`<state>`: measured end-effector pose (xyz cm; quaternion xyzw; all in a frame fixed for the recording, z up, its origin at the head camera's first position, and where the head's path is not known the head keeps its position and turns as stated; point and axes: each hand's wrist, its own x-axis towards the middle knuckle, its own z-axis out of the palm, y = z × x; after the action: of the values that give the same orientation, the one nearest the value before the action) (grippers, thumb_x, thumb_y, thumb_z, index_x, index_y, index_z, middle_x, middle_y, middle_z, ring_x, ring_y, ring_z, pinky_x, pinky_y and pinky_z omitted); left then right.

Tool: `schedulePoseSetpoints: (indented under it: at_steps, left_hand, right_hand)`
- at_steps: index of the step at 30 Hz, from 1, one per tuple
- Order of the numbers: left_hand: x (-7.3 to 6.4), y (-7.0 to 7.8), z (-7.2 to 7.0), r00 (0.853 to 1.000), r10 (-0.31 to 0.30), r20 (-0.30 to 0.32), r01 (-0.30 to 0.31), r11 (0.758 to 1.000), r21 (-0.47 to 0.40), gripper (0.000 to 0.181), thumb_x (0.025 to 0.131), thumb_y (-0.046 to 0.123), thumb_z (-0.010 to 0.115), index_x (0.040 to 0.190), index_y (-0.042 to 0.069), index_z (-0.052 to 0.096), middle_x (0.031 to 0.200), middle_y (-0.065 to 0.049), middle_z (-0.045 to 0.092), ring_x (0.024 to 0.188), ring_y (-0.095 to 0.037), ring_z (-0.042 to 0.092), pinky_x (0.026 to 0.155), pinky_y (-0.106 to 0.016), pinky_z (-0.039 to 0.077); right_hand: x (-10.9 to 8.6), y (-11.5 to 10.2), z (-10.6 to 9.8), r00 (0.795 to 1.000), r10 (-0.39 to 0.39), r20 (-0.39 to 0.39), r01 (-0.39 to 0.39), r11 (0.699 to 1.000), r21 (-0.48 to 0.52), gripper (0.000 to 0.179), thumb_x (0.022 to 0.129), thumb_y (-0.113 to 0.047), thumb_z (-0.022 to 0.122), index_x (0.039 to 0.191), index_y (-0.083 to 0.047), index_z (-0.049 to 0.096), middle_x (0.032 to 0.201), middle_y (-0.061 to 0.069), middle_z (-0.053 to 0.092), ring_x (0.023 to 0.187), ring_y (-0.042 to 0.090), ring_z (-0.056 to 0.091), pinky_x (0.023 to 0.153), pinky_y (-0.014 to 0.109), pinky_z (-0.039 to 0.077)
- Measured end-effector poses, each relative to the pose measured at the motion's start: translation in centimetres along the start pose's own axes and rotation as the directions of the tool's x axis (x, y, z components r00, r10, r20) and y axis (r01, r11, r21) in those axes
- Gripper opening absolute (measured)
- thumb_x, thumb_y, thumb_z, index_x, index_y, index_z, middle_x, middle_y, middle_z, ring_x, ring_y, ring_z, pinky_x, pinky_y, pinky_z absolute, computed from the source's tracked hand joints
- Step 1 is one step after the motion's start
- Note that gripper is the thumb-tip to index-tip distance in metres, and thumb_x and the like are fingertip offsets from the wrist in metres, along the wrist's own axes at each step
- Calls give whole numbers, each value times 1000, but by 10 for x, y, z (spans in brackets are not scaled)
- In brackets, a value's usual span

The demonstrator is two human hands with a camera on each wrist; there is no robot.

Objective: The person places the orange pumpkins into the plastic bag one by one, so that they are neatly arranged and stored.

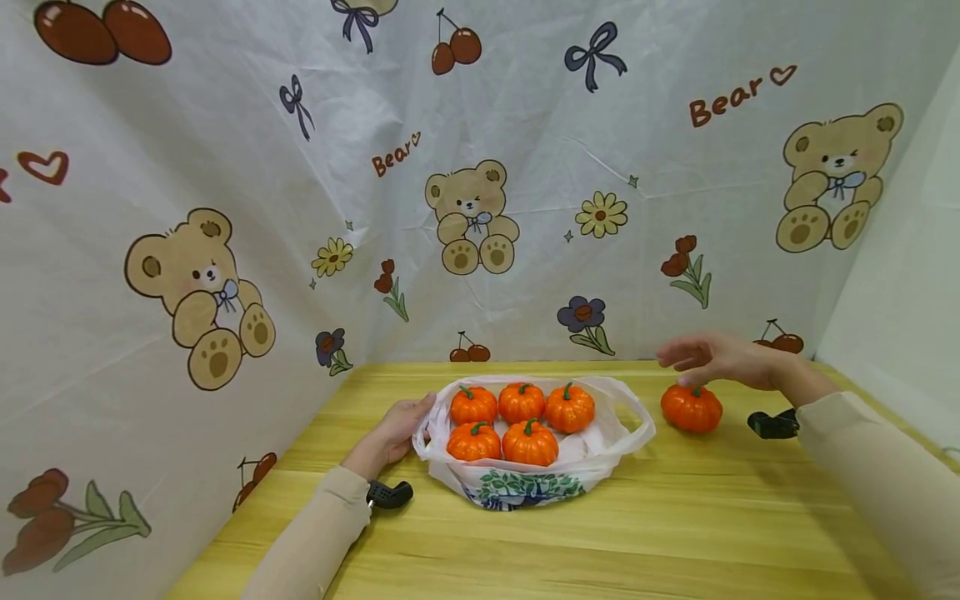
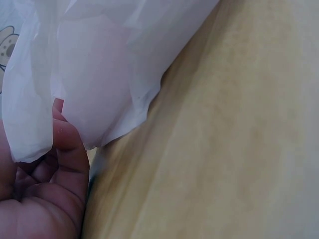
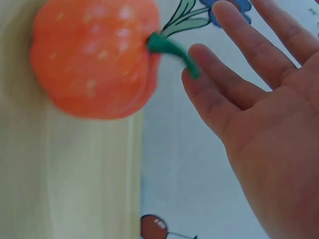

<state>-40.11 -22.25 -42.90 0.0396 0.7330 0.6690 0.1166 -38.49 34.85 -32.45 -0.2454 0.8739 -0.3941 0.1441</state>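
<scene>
A white plastic bag (image 1: 450, 477) with a printed tree sits on the table, its mouth spread wide. Several small orange pumpkins (image 1: 530, 443) with green stems lie inside it in two rows. My left hand (image 1: 396, 430) holds the bag's left handle; in the left wrist view the fingers curl at the white plastic (image 2: 27, 109). One more pumpkin (image 1: 692, 410) stands on the table right of the bag. Just above it hovers my right hand (image 1: 723, 360). The right wrist view has its fingers (image 3: 249, 42) extended and spread near the pumpkin's green stem (image 3: 172, 50).
The wooden table (image 1: 480, 550) ends at the back against a white curtain (image 1: 525, 308) printed with bears, flowers and cherries. The curtain also runs along the left side. A plain white wall (image 1: 892, 308) stands at the right. The bag's right handle loop (image 1: 643, 425) sticks out toward the lone pumpkin.
</scene>
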Motion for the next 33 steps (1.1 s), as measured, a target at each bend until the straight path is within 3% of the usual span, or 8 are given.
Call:
schedulePoseSetpoints:
  at_steps: [10,18,24,33]
  left_hand:
    - [0,2,0,1000,-5,-13,5,1000,-14,45,110,42,48,105,1,66,73,1,63,55,-7,55,53,-21,51]
    - [0,1,2,1000,-7,-7,7,1000,5,47,110,43,48,107,0,67,75,1,64,59,-7,58,56,-20,51]
    - [1,0,1,1000,-1,-10,2,1000,9,48,109,45,48,106,1,67,74,2,63,58,-7,57,55,-20,51]
    - [0,1,0,1000,-8,-6,8,1000,-10,47,108,46,51,103,3,67,73,1,63,55,-7,55,54,-21,52]
  right_hand:
    - [-7,30,2,1000,25,-10,-24,998,52,66,97,-19,70,153,0,40,153,29,46,144,57,36,110,57,48]
    - [-10,48,11,999,46,-13,-45,997,64,71,96,-19,73,153,4,38,155,33,41,142,48,42,113,62,41]
    - [-11,53,15,998,58,-22,-58,998,32,72,92,-19,77,151,4,42,156,28,42,141,44,40,111,49,44]
    - [-8,57,16,996,90,0,-90,996,-2,79,88,-24,79,154,-2,41,152,24,43,131,33,45,107,44,42]
